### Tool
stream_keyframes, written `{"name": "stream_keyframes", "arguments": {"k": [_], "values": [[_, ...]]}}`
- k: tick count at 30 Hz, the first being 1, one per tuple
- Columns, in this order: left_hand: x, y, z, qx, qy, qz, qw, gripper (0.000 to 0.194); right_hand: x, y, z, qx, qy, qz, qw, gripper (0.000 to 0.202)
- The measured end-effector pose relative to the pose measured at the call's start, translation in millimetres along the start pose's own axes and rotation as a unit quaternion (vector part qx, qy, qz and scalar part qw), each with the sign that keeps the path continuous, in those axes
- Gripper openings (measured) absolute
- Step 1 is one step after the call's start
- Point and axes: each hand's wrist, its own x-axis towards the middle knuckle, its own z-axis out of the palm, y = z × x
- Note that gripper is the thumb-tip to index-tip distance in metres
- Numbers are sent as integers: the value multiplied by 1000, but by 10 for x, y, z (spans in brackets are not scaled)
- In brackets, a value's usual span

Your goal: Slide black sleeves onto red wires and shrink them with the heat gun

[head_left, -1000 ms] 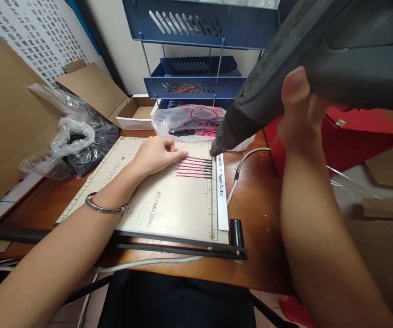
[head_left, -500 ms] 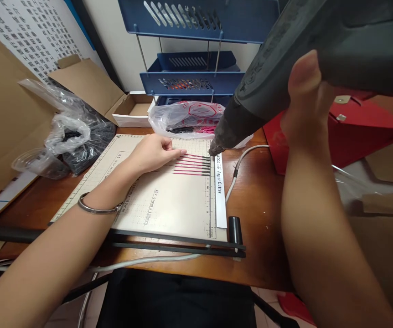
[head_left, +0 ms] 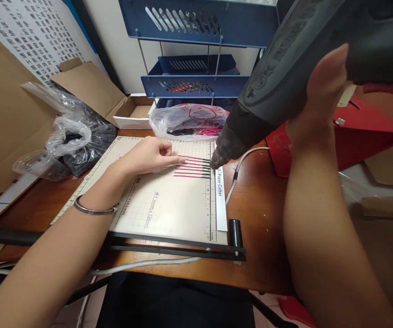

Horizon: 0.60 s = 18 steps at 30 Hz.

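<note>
My right hand is wrapped round a black heat gun, which slants down to the left. Its nozzle tip is close to the black-sleeved ends of several thin red wires. These lie side by side across a cream paper cutter board. From the left, my left hand has closed fingers, its thumb and fingertip on one of the upper red wires. That hand's other fingers are curled, and a metal bangle circles the wrist.
Behind the board lie a clear plastic bag and an open cardboard box. A bag of black pieces is at left; a red case is at right. A white cable and the cutter's black handle lie nearby.
The heat gun nozzle has shifted slightly down toward the lower wires, with my right hand moving right. My left fingertips have moved down slightly from the topmost wire.
</note>
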Motion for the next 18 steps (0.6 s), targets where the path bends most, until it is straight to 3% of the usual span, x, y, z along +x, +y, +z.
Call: {"name": "stream_keyframes", "arguments": {"k": [2, 5, 9, 12, 18], "values": [[-11, -15, -31, 5, -26, 13, 1000, 58, -33, -90, 3, 26, -24, -56, 998, 68], [-8, -43, -41, -1, -64, 25, 998, 57, -84, -260, 71, 65, -14, -60, 996, 51], [2, -67, -41, 3, -89, 39, 995, 58, -107, -317, 155, 148, -65, -20, 987, 66], [-3, -58, -51, 21, -103, 35, 994, 60, -99, -243, 160, 107, -53, 24, 993, 78], [-14, -12, -60, 28, -111, 25, 993, 57, -73, -104, 124, 35, -35, -44, 998, 74]]}}
